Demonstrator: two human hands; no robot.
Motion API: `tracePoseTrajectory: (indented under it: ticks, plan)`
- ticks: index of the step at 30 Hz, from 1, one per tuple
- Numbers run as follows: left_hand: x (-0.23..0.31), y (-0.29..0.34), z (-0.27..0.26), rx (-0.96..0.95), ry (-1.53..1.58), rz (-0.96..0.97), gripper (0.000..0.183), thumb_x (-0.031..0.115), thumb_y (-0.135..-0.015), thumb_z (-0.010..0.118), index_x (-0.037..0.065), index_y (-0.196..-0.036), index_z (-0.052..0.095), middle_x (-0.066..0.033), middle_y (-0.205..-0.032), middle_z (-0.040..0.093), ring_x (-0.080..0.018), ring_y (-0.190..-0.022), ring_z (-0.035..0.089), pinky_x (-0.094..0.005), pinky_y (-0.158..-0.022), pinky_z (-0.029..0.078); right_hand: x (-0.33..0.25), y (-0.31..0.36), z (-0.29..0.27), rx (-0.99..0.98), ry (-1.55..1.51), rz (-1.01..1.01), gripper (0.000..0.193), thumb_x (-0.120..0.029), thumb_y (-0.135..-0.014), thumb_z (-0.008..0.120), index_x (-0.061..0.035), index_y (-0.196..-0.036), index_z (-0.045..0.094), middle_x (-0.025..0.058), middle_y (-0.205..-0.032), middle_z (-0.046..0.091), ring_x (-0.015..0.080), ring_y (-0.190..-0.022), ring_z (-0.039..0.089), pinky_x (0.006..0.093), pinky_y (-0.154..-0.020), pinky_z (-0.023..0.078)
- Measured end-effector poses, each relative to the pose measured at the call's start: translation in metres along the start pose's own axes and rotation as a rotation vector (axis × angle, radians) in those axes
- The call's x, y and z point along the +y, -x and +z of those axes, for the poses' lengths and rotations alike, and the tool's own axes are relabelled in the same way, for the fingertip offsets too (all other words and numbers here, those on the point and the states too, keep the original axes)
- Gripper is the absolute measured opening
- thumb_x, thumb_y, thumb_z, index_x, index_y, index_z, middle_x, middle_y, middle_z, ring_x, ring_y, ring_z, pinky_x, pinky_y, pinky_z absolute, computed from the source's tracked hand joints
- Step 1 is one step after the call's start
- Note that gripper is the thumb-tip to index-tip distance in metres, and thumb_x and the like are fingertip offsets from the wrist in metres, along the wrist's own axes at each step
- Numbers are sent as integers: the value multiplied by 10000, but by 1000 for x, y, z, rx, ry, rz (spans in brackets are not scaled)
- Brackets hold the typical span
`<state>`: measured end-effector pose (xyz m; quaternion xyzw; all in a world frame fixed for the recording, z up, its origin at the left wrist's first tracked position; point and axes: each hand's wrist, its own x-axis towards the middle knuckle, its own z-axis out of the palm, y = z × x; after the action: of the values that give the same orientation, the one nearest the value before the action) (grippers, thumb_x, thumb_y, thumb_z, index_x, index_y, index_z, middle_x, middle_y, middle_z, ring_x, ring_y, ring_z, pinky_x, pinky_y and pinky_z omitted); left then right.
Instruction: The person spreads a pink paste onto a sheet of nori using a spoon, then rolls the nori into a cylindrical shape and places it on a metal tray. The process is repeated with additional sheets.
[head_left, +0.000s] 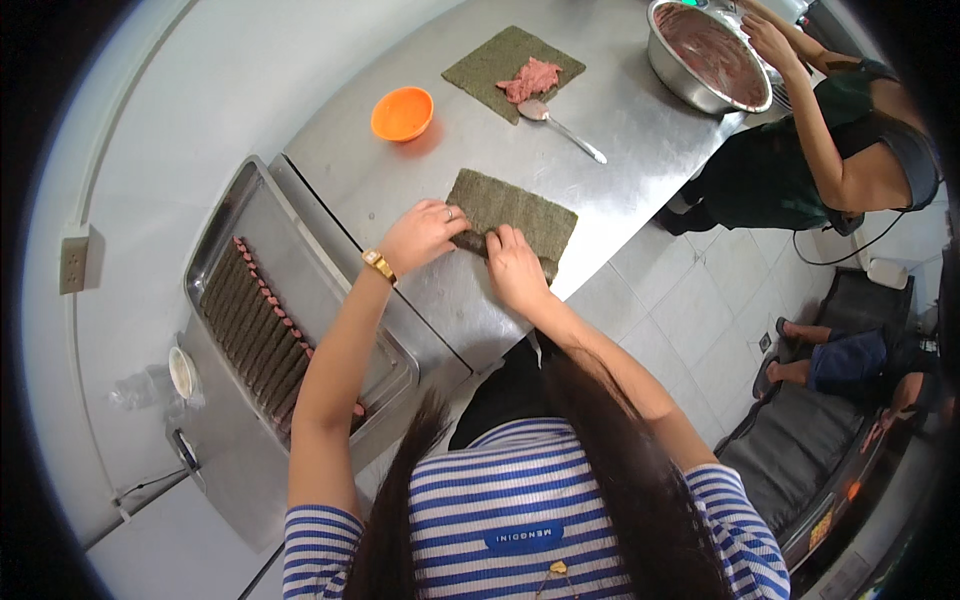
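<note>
A dark green seaweed sheet (522, 208) lies on the steel table in front of me, its near edge curled into a narrow roll. My left hand (424, 236) grips the left end of that roll, fingers bent over it. Further right along the same roll, my right hand (516, 268) presses with its fingers closed on it. Any filling inside is hidden. Farther off, a second seaweed sheet (497, 62) carries a lump of pink minced meat (531, 79). A metal spoon (567, 134) rests with its bowl on that sheet's near edge.
An orange bowl (402, 114) stands at the table's far left. To my left, a metal tray (263, 188) holds several seaweed rolls (252, 338) with pink ends. A large steel bowl (684, 84) of meat paste sits far right, beside a co-worker (790, 165). Another person's legs (800, 350) show beyond.
</note>
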<state>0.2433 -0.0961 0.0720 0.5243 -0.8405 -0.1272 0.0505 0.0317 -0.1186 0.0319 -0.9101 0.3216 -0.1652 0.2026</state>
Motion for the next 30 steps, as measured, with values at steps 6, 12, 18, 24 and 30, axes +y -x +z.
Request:
tracePoseTrajectory:
  ticks: [6,12,18,24,30]
  plan:
    - [-1,-4,1,-42,-23,-17,340,128,-721,735,111,-1046,634,-20,-1025,625,-229,-987,597,-368,-915,441,5,0,1,-31,17,7,219,-9,-743,560,66,-948,558,179,-971,539,321,-956,543,382,-840,482]
    - [3,-4,-1,-51,-17,-49,317,129,-735,724,107,-1039,637,-31,-997,628,-224,-962,609,-369,-890,449,16,29,-18,-71,181,32,227,-23,-738,567,55,-952,563,172,-967,539,305,-927,549,361,-832,474]
    - [21,3,0,-121,-17,-99,289,136,-752,702,99,-1034,646,-39,-974,628,-201,-989,604,-353,-880,440,33,45,-36,-153,165,44,334,3,-719,569,45,-1050,565,168,-1011,545,325,-958,553,388,-842,477]
    - [31,14,2,-6,45,-101,327,135,-746,717,91,-1055,621,-39,-1005,604,-202,-1005,585,-356,-880,438,34,45,-44,-65,169,-58,259,-36,-745,565,45,-990,562,145,-970,523,287,-942,551,356,-821,481]
    - [22,17,1,-11,59,-102,347,148,-732,740,88,-1051,618,-46,-1007,601,-226,-996,583,-358,-873,441,15,19,-21,-12,9,-170,291,-51,-765,543,50,-1038,564,135,-980,523,280,-941,551,359,-838,482]
